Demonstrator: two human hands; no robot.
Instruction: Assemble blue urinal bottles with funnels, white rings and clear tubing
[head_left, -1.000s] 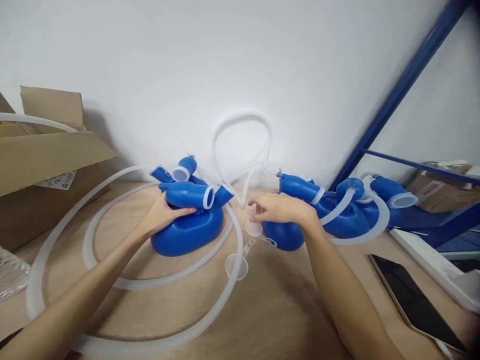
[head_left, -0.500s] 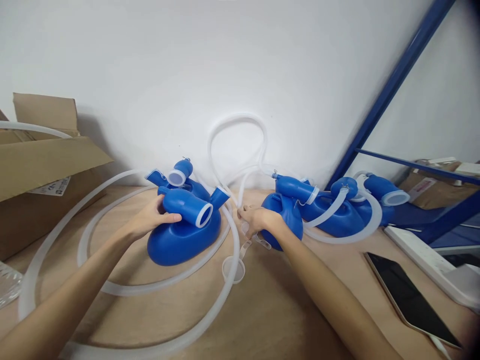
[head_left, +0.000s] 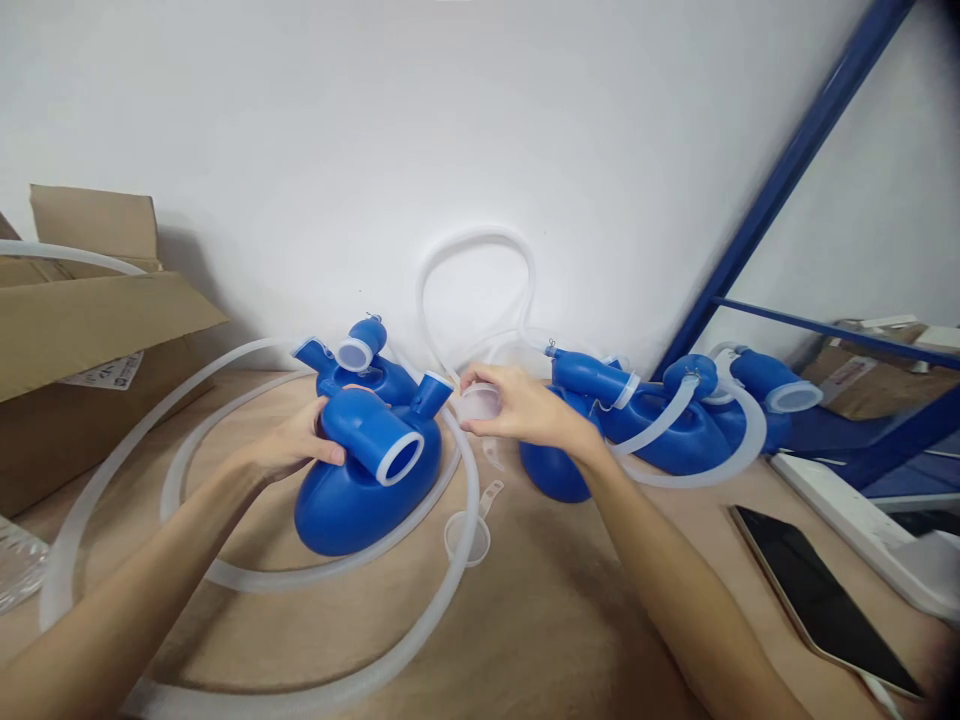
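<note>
The left hand (head_left: 296, 440) is partly curled around the neck of a blue bottle (head_left: 352, 515), its thumb on the near side and fingertips showing beyond, and the bottle's wide, white-rimmed mouth faces to the right of that hand and toward the viewer. The right hand (head_left: 517, 405) is bent into a narrow pinch, thumb below and fingers above, gripping a translucent cap (head_left: 481, 403) just beside the bottle's slanted spout (head_left: 431, 394) but apart from the wide mouth. Between and nearer than the two hands, a second cap (head_left: 457, 540) with a slotted tab lies on the counter (head_left: 547, 620), a pale hose (head_left: 442, 600) crossing over it. Another blue bottle (head_left: 365, 338) stands just beyond the left hand, while more blue bottles (head_left: 667, 440) cluster to the right of the right hand. Well to the right of the right forearm lies a phone (head_left: 821, 600); far left of the left hand sits a cardboard box (head_left: 97, 425).
</note>
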